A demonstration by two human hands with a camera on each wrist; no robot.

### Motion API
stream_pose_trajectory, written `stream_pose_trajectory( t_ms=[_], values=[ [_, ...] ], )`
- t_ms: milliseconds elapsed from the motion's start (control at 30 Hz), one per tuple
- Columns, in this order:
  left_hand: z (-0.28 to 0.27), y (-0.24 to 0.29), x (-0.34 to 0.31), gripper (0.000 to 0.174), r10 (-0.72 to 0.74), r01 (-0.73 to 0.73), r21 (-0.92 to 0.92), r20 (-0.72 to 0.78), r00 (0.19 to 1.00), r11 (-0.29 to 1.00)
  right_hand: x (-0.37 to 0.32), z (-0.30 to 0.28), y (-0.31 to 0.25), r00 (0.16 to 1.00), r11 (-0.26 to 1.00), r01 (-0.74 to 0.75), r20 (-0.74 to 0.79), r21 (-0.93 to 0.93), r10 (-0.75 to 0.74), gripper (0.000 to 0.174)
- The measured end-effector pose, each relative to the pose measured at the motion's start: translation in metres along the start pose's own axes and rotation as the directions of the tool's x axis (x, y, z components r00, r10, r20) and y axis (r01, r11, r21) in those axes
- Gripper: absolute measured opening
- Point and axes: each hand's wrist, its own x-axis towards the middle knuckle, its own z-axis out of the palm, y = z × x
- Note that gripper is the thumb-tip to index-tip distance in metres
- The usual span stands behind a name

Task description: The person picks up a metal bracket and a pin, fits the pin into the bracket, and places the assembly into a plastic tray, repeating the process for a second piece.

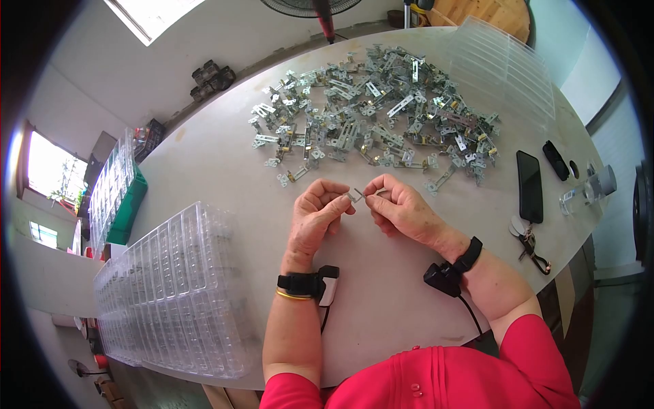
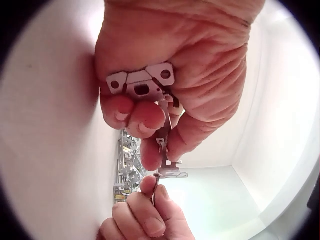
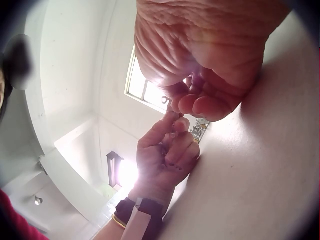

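My left hand [image 1: 338, 204] and right hand [image 1: 376, 193] meet over the grey table [image 1: 381, 307], just in front of a big pile of metal brackets [image 1: 381, 116]. In the left wrist view, my left hand [image 2: 150, 117] grips a flat metal bracket [image 2: 142, 82] with two holes, and a thin metal strip [image 2: 166, 145] hangs from it. My right hand's fingers [image 2: 147, 212] pinch the lower end of a small metal part [image 2: 156, 187]. The right wrist view shows both hands [image 3: 172, 120] fingertip to fingertip; glare hides the parts there.
Clear plastic compartment trays [image 1: 177, 293] lie at the left edge, and more clear trays [image 1: 504, 68] at the back right. A phone [image 1: 529, 185], a black case [image 1: 555, 160], keys [image 1: 528, 238] and a bottle [image 1: 589, 191] sit to the right. A green bin [image 1: 128, 204] stands off the table at left.
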Motion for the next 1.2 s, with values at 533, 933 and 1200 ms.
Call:
stream_pose_trajectory(
  t_ms=[533, 933, 1200],
  values=[
    [0.001, 0.005, -0.002, 0.019, -0.03, 0.029, 0.009, 0.156, 0.987, 1.0, 0.004, -0.013, 0.004, 0.98, 0.942, -0.121, 0.188, 0.314, 0.063, 0.021],
    [-0.006, 0.0, 0.001, 0.016, -0.024, 0.037, -0.127, 0.098, 0.995, 0.991, 0.005, -0.003, 0.011, 0.984, 0.984, 0.169, -0.057, 0.055, -0.166, 0.018],
    [-0.008, -0.003, 0.003, 0.016, -0.069, 0.077, -0.137, 0.061, 0.996, 0.988, 0.002, -0.004, 0.011, 0.91, 0.897, 0.414, 0.048, -0.158, -0.412, 0.008]
  ],
)
